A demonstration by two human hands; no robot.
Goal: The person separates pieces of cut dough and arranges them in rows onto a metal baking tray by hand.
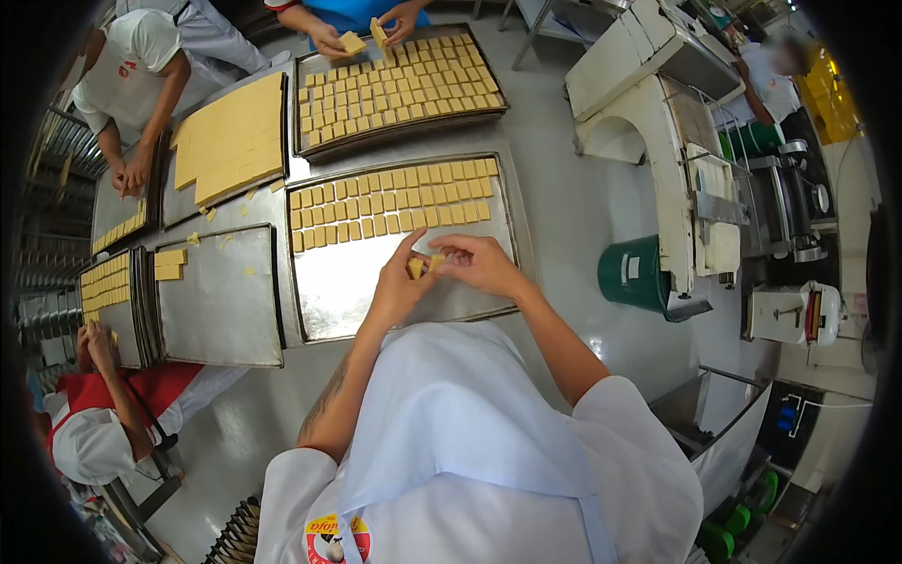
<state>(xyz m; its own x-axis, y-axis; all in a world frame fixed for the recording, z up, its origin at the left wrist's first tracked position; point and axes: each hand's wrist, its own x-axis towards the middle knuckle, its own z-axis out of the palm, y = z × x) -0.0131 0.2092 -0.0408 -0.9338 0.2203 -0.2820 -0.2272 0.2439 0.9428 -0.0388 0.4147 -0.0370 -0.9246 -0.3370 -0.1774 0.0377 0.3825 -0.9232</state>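
Over the front part of a metal baking tray (pixel 324 305), my left hand (pixel 396 285) is closed around a small yellow dough block (pixel 414 269). Close beside it, my right hand (pixel 484 267) pinches another yellow dough block (pixel 437 262) between thumb and fingers. The two hands nearly touch. Behind them, rows of similar rectangular blocks (pixel 381 202) stand across the far half of the tray. Whether the left hand holds more blocks in its palm is hidden.
Beyond lies a fuller tray of blocks (pixel 395 94), where a co-worker's hands (pixel 362 33) hold pieces. A large cut yellow slab (pixel 225 141) sits left. Two more people work at the left trays. A green bin (pixel 634 274) and white machine (pixel 648 103) stand right.
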